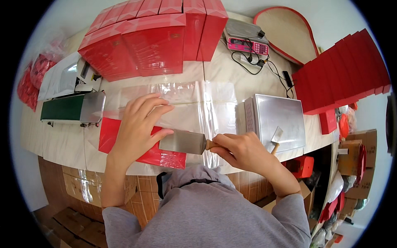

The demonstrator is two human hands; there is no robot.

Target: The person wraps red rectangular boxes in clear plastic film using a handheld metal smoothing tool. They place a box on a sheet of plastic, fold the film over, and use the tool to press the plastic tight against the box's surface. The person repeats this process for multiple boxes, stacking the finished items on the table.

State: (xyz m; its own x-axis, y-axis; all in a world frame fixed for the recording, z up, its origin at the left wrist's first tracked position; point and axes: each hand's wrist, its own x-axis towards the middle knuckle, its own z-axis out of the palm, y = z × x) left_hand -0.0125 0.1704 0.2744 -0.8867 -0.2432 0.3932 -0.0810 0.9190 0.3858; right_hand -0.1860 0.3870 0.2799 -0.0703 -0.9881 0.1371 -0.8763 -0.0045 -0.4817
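Right hand (240,149) clamps the scraper (182,142) by its handle (211,144), tip toward nine o'clock; left hand (138,128), fingers (160,114) apart, over the red wrapper (167,158)!

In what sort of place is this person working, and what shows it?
Probably a small packing workshop: red boxes stand in a block at the back of the table, clear film lies spread on it, and a green-belted machine sits at the left.

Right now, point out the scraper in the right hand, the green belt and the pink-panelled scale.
Scraper (184,142): head view, on the middle of its metal blade.
Green belt (62,109): head view, on its flat surface.
Pink-panelled scale (242,30): head view, on its grey platform.
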